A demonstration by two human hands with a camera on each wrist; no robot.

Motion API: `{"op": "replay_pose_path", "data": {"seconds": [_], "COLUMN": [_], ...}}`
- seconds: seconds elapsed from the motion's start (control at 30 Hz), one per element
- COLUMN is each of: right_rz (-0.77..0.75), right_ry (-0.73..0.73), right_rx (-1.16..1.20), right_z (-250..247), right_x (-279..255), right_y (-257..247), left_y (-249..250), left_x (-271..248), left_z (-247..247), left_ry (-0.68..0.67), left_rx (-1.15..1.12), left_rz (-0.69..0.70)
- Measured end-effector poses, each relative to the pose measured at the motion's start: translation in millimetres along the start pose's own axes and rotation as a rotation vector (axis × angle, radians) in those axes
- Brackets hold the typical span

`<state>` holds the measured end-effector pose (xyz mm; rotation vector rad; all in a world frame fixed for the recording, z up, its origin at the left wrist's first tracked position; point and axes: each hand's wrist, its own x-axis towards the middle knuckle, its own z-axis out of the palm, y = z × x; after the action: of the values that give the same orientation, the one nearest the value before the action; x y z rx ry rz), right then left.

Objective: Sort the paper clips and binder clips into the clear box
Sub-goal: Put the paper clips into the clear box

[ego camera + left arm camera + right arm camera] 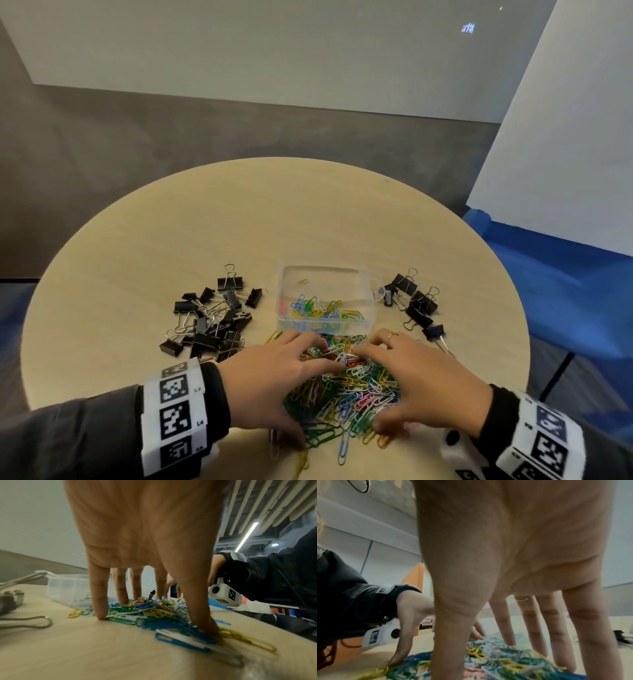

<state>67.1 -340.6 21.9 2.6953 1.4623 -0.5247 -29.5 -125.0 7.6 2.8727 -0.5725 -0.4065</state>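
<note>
Coloured paper clips (pixel 346 387) lay heaped under both hands: the left hand (pixel 274 373) and right hand (pixel 418 377) each made a loose, spread-fingered grip, fingertips pressed into the pile's two flanks, nothing yet pinched. Just beyond the fingertips, touching the heap's far edge, sat the clear box (pixel 325 301), already holding some clips. Black binder clips (pixel 212 322) waited on the desk (pixel 239 212) either side of it.
</note>
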Motion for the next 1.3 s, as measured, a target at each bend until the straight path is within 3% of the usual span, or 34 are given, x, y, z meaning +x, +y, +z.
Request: {"op": "replay_pose_path", "data": {"seconds": [0.27,0.53,0.73,0.87,1.07,1.3], "right_rz": [0.038,0.022,-0.04,-0.089,-0.154,-0.085], "right_ry": [0.114,0.131,0.347,0.195,0.228,-0.09], "right_rx": [0.108,0.402,0.417,0.332,0.209,-0.044], "right_z": [-9.8,-47.6,-68.1,-73.0,-91.9,-80.1], "right_x": [21.3,22.9,53.0,78.2,137.4,196.3], "right_y": [6.5,25.4,24.9,14.5,-2.6,-11.8], "left_y": [7.1,12.3,11.5,6.6,2.6,-3.5], "left_x": [25.9,25.1,22.6,21.9,20.0,18.5], "left_z": [-15.8,-18.4,-17.2,-16.2,-14.6,-14.4], "left_ry": [0.058,0.078,0.11,0.135,0.189,0.216], "left_rx": [0.094,0.116,0.099,0.105,0.078,0.034], "left_rz": [-0.115,-0.126,-0.129,-0.112,-0.076,-0.04]}}
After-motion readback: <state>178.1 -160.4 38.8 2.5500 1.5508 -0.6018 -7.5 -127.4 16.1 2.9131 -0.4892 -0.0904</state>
